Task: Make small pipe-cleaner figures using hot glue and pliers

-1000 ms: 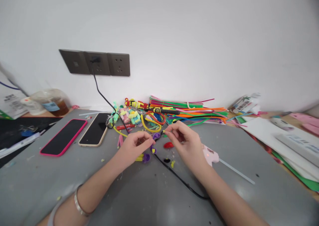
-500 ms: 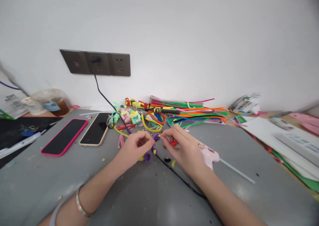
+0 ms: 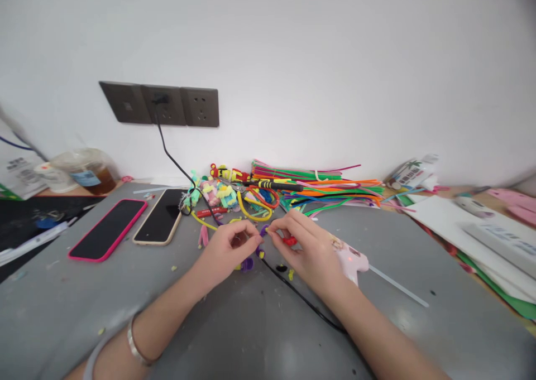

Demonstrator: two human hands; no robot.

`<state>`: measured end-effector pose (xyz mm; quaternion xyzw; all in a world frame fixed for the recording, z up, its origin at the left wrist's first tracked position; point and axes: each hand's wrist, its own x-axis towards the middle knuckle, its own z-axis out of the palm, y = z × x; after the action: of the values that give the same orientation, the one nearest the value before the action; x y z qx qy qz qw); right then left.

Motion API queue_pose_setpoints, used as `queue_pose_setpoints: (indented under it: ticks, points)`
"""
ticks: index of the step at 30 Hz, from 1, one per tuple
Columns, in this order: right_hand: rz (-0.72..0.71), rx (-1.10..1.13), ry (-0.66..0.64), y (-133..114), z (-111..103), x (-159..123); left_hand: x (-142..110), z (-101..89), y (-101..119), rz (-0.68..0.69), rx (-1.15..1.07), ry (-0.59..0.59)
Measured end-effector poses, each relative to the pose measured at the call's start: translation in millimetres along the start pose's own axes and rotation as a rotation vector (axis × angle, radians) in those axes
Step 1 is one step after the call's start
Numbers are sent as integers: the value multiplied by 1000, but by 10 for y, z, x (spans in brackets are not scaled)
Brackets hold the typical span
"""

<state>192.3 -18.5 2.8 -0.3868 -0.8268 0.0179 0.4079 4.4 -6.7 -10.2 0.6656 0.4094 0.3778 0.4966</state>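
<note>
My left hand is closed in a pinch on a small purple pipe-cleaner piece with yellow ends; the fingers hide part of it. From the other side, the thumb and fingertips of my right hand pinch its yellow tip. Behind my left fingers, another purple-and-yellow piece rests on the grey table. A black cord runs beneath the hands. Just right of my right hand lies a pale pink glue gun, a translucent glue stick jutting from its back. Something red shows behind the right fingers.
Two phones, one pink-cased and one cream-cased, lie at left. Against the wall are bundled pipe cleaners, fuzzy coloured scraps and black-handled pliers. A drink cup stands far left, papers at right.
</note>
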Motion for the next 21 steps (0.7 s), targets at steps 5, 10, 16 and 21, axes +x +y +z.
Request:
queue_pose_setpoints:
  ticks: [5,10,16,21]
  points:
    - [11,20,0,7,4,0,6,1,34,-8,8,-2]
    - [71,134,38,15,1,4,18,1,62,-29,17,21]
    - [415,450,118,41,0,14,15,-2,49,-27,-8,43]
    - [579,679,-55,57,20,35,12,-7,36,-7,20,48]
